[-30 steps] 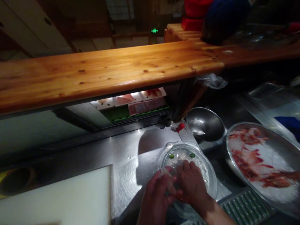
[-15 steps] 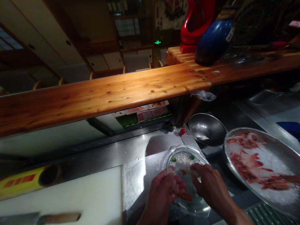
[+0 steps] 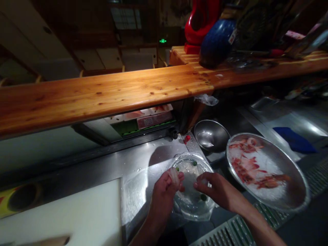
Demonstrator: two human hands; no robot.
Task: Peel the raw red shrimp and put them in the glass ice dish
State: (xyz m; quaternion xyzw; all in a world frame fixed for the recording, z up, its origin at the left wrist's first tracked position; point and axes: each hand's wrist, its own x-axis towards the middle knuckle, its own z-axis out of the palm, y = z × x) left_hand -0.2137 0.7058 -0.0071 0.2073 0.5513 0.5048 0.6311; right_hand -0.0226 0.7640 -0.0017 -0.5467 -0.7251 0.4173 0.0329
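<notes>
My left hand (image 3: 163,194) is raised over the near left rim of a clear glass bowl (image 3: 191,154), pinching a pale, translucent piece of peeled raw shrimp (image 3: 174,177) between its fingers. My right hand (image 3: 214,189) hangs over the bowl's right side, fingers apart, with nothing visible in them. Inside the bowl are water, whitish ice and small green bits (image 3: 203,197). To the right, a wide steel tray (image 3: 282,153) holds crushed ice strewn with red-streaked shrimp pieces (image 3: 247,167).
A steel bowl (image 3: 211,136) stands behind the glass one, near a small red piece (image 3: 187,138). A white cutting board (image 3: 64,215) lies to the left on the steel counter. A wooden bar (image 3: 102,92) runs overhead. A blue cloth (image 3: 294,140) and a floor-level drain grate (image 3: 230,232) lie rightward.
My hands have separated, and the pale piece is now raised in my left hand. The right hand has moved right, and the view has shifted, moving the tray leftward in the frame.
</notes>
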